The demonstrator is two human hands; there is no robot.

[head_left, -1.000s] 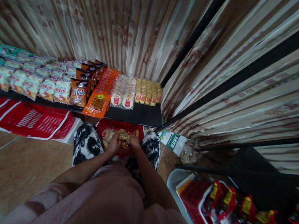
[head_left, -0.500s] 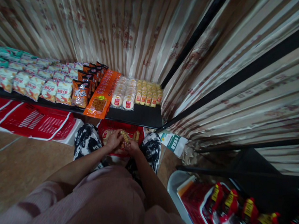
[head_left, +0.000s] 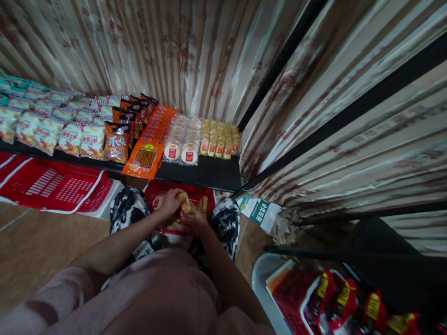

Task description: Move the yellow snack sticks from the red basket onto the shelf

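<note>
Between my knees stands a red basket [head_left: 160,187], and both my hands are over it. My left hand [head_left: 170,204] is closed on the upper left side of a small yellow wrapped snack cake [head_left: 186,206]. From the lower right, the fingers of my right hand [head_left: 197,220] hold the same cake. An orange-red patch shows on its wrapper. Another yellow wrapped cake [head_left: 203,203] lies in the basket beside my right hand, and a round pale packet [head_left: 157,201] is at the left. My hands hide much of the basket's contents.
Ahead, a black shelf [head_left: 203,174] bears rows of yellow wrapped cakes [head_left: 219,141], round white packets [head_left: 182,141], an orange snack bag [head_left: 148,147] and several white snack bags [head_left: 50,132]. Red baskets [head_left: 54,183] lie at left. Red packets [head_left: 346,309] fill a basket at right.
The wrapped cake has turned in my hands, so that an orange-red patch on it shows now. My hands stay at nearly the same place over the basket.
</note>
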